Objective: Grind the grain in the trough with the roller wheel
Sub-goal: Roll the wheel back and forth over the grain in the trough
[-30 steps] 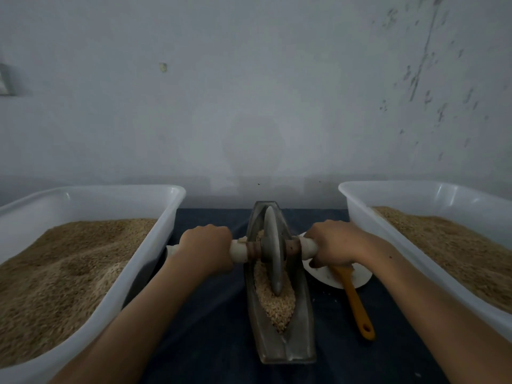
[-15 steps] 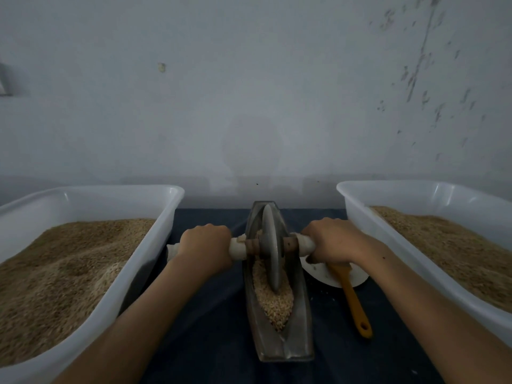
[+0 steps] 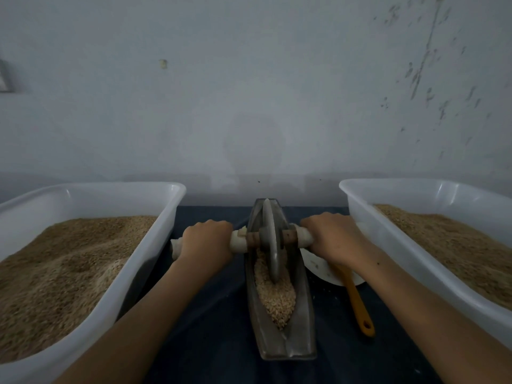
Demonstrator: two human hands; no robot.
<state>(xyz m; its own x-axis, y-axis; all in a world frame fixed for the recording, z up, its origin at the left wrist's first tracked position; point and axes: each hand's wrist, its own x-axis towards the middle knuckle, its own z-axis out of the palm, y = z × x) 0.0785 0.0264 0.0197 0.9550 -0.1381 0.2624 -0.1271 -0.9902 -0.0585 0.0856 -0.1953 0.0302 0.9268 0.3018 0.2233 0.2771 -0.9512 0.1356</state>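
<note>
Behind everything stands a pale grey wall [image 3: 249, 92], scuffed and flecked with dark marks toward the upper right, and below it a dark blue cloth [image 3: 216, 342] covers the work surface. On the cloth, running away from the person, lies a narrow boat-shaped metal trough [image 3: 300, 322] with pale grain [image 3: 275, 297] heaped along its channel. The roller wheel [image 3: 270, 239] — a thin grey disc standing upright on edge — sits in the far half of the trough, its lower rim sunk into the grain. A pale axle handle [image 3: 239, 241] passes through its hub and sticks out to both sides. The left hand [image 3: 206, 241] has its fingers curled over the left end of the handle, and the right hand [image 3: 333, 238] is wrapped the same way round the right end, knuckles up. To the left a white plastic tub [image 3: 144, 261] holds a mound of brown grain; a second white tub [image 3: 388, 239] with similar grain stands to the right. Between the trough and that tub a white dish [image 3: 321, 270] rests on the cloth, with an orange-handled tool [image 3: 357, 303] lying across it — its working end is hidden under the right wrist.
</note>
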